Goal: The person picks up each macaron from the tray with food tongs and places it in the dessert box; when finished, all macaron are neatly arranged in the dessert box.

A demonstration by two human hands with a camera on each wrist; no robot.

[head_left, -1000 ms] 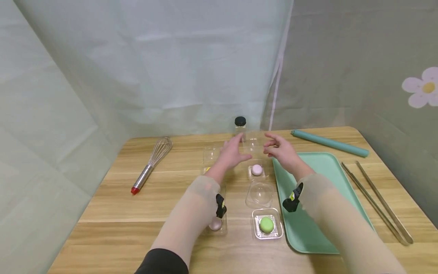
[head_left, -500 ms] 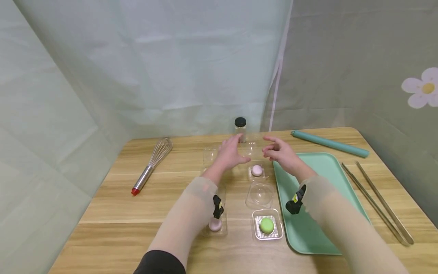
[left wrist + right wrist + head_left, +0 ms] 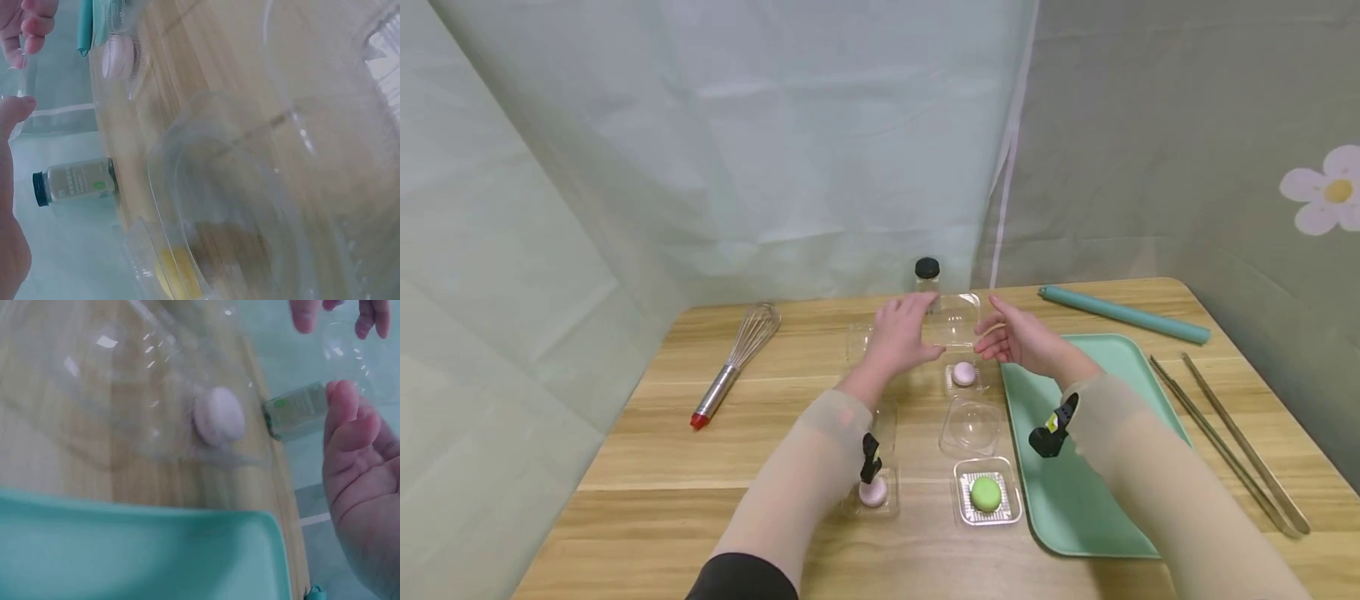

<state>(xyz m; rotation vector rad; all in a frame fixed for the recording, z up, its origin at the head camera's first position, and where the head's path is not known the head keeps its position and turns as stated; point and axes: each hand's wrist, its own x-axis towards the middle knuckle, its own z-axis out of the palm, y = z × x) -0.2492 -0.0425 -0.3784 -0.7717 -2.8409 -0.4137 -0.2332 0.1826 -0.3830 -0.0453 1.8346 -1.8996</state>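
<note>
In the head view, a clear plastic lid (image 3: pixel 958 315) is held up at the back of the table. My left hand (image 3: pixel 895 337) grips its left side, thumb below and fingers above. My right hand (image 3: pixel 1026 337) is at its right side, thumb raised apart and fingertips close to the lid's edge. Just below is a pink macaron (image 3: pixel 964 373) in a clear tray. Nearer me, a green macaron (image 3: pixel 986 493) sits in another clear tray (image 3: pixel 958 508); a second pink macaron (image 3: pixel 873 492) lies left of it. In the left wrist view, a yellow macaron (image 3: pixel 178 272) shows behind clear plastic.
A domed clear lid (image 3: pixel 972 429) lies between the two right-hand trays. Behind my left hand stands a black-capped jar (image 3: pixel 927 269). A green tray (image 3: pixel 1090 500), metal tongs (image 3: pixel 1232 433) and a teal roll (image 3: pixel 1123 312) are at right. A whisk (image 3: pixel 733 362) lies at left.
The clear lid has tilted and shows more plainly. My right hand has shifted slightly right, its thumb spreading from its fingers. My left hand has moved slightly left.
</note>
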